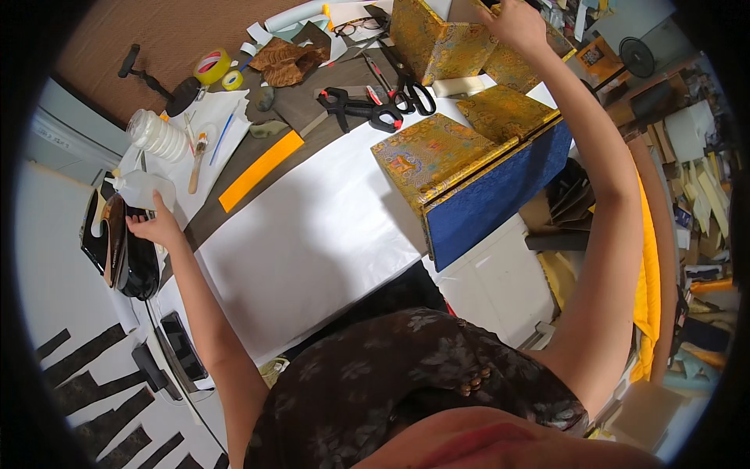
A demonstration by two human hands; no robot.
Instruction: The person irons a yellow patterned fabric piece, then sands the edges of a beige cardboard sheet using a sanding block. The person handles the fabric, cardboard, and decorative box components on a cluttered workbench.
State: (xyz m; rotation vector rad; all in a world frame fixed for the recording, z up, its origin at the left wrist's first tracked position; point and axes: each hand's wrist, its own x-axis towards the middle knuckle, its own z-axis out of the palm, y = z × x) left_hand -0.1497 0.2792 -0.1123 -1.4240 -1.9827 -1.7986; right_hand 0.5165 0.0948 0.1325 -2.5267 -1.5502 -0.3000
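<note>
My left hand (160,223) is on a translucent nozzled bottle (144,187) at the table's left, fingers curled against it. Up at the top right, my right hand (517,27) grips the edge of an upright gold brocade board piece (430,43); its fingertips are partly hidden. Below it stands another gold brocade piece (441,152) with a blue outer face (496,195), on white paper (289,242). An orange strip (260,168) lies between the bottle and that piece.
Black clamps (344,105), scissors (414,98), tape rolls (209,66), a ribbed container (156,137) and a brush (197,164) lie across the back and left. A phone (183,344) lies at lower left. Cluttered shelves (703,195) stand at right.
</note>
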